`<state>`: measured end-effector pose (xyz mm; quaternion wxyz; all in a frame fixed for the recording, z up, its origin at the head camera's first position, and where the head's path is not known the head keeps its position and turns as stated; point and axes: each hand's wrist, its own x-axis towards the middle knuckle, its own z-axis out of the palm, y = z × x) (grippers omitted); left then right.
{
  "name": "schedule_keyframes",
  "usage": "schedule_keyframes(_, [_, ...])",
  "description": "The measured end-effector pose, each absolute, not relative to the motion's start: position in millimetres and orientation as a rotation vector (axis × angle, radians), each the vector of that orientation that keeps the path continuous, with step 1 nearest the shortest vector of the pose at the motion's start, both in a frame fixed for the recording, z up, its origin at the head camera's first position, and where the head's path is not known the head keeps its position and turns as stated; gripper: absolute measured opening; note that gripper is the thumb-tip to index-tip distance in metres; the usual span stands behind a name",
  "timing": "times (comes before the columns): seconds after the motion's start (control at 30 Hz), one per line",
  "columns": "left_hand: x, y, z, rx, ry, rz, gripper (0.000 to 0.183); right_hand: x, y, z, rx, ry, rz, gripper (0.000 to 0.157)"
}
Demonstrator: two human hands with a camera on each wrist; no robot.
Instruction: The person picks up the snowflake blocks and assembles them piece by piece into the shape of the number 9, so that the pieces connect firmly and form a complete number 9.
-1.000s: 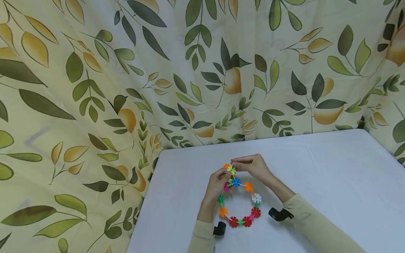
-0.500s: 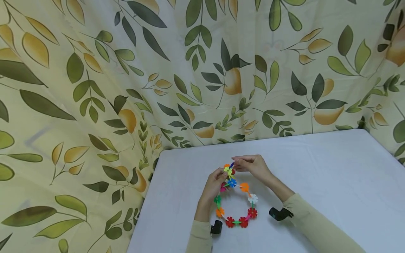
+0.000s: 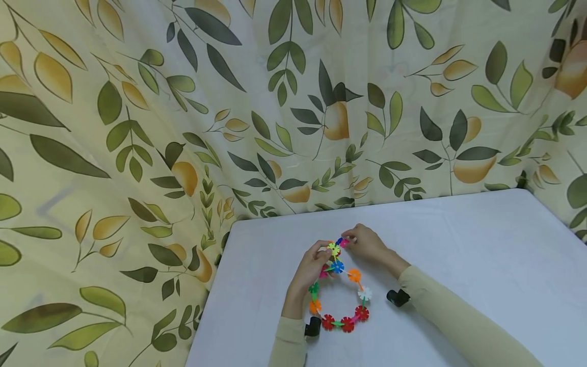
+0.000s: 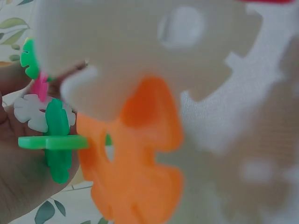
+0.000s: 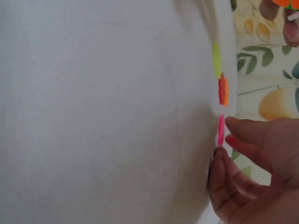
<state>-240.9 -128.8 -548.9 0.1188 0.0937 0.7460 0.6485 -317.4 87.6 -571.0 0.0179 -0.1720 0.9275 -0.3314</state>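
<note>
A ring of interlocking snowflake discs [image 3: 347, 324] in several colours hangs beneath my left hand [image 3: 309, 267], whose thumb and fingers pinch it near the yellow disc [image 3: 334, 249]. Above that, a dark blue disc [image 3: 339, 241] and a pink disc [image 3: 345, 243] extend toward the right. My right hand [image 3: 367, 244] has its fingertips at the pink one, which stands edge-on between thumb and fingers in the right wrist view. Close to the left wrist camera are a blurred white disc [image 4: 126, 42], an orange disc [image 4: 135, 172] and a green disc [image 4: 57, 161], slotted together.
A white cloth-covered table [image 3: 481, 265] lies under both hands. Behind it and along the left hangs a leaf-and-fruit patterned curtain [image 3: 284, 127]. Black wrist cameras [image 3: 397, 297] are strapped by both sleeves.
My right hand has shifted slightly right, and the dark blue and pink discs now show by its fingertips. The ring has swung a little left. My left hand keeps its hold.
</note>
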Motion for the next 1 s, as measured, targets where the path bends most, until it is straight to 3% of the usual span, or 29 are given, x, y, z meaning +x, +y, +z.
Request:
schedule_keyframes(0.23, [-243, -126, -547, 0.283, 2.289, 1.834, 0.025, -315, 85, -573, -0.456, 2.919, -1.041, 0.003])
schedule_keyframes(0.47, [-244, -125, -545, 0.273, 2.278, 1.861, 0.021, -308, 87, -574, -0.475, 2.909, -1.072, 0.026])
schedule_keyframes(0.77, [-247, -127, -543, 0.327, 2.259, 1.900, 0.027, -301, 95, -572, -0.361, 2.822, -1.287, 0.007])
schedule_keyframes(1.0, [-248, -127, -542, 0.309, 2.274, 1.863, 0.029, -285, 103, -561, -0.215, 2.537, -1.828, 0.027])
